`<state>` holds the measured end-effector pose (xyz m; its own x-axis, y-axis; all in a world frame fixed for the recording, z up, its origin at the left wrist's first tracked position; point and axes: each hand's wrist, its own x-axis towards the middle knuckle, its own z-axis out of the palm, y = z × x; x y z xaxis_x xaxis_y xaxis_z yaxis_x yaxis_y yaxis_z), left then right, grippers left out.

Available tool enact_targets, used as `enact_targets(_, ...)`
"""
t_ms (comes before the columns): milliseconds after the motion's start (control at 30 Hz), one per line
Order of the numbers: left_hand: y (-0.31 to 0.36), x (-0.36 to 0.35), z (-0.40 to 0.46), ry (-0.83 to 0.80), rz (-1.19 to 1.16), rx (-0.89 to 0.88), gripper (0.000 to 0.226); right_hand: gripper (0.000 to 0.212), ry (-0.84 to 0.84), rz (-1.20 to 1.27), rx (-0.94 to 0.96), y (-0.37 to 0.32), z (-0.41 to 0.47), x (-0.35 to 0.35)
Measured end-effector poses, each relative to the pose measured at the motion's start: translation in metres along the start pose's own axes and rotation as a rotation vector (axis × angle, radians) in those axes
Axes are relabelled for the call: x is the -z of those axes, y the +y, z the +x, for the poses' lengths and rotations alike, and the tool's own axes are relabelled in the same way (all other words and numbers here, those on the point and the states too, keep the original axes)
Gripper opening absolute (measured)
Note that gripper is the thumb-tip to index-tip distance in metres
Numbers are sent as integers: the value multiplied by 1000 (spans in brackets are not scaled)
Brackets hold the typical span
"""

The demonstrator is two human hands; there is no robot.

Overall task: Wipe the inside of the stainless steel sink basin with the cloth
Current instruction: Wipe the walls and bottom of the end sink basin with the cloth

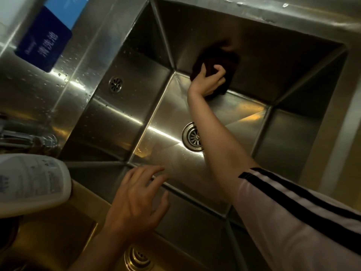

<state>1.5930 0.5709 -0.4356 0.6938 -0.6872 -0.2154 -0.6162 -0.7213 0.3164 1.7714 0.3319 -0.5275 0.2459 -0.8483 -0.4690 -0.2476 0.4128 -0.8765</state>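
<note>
Head view takes in the whole sink from above, and we read it from the left. On the far left a blue sign (44, 39) hangs on the steel back wall, out of the way of the work. Below it the tap (27, 138) sits at the left rim, and a white bottle (29, 184) stands at the near left edge, close enough to grab, we judge, if more cleaner is wanted.

Next comes our left hand (134, 198), spread over the near rim of the sink (109, 47). Its fingers (148, 173) are wide and relaxed and hold nothing; whether they touch the rim or float just above it we cannot tell. We take it as a brace, so the body can lean over while the other arm reaches deep.

In the middle of the sink floor lies the drain (192, 136), partly hidden by the right forearm, with an overflow hole (115, 84) on the left wall. A second drain (136, 258) shows near us at the bottom edge.

Further right, the right hand (208, 80) presses the dark cloth (216, 61) against the far wall, just above the seam where the wall meets the floor. Its fingers are curled into the cloth, bunching it for firm pressure. The striped sleeve (293, 212) stays up near the elbow, likely to keep dry. Water drops on the rim and left wall suggest more wiping remains.
</note>
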Motion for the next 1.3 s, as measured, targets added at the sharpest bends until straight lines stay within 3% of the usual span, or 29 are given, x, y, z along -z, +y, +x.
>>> enact_targets(167,3,2,2,-43,37,14,42,33,87,271,206,-32,-11,-24)
enact_targets(300,3,2,2,-48,27,27,42,33,63,320,258,-38,-7,-39)
enact_targets(733,0,-1,1,-18,-33,-3,41,29,37,-114,61,55,28,-51)
enact_targets(900,-2,-3,0,-21,-34,10,41,28,71,-31,90,32,20,-50)
enact_targets(1067,-1,-1,2,-23,-5,-6,41,31,66,182,261,-21,1,-52)
enact_targets(1300,-1,0,4,-54,40,1,42,33,-26,269,172,-41,-12,-59)
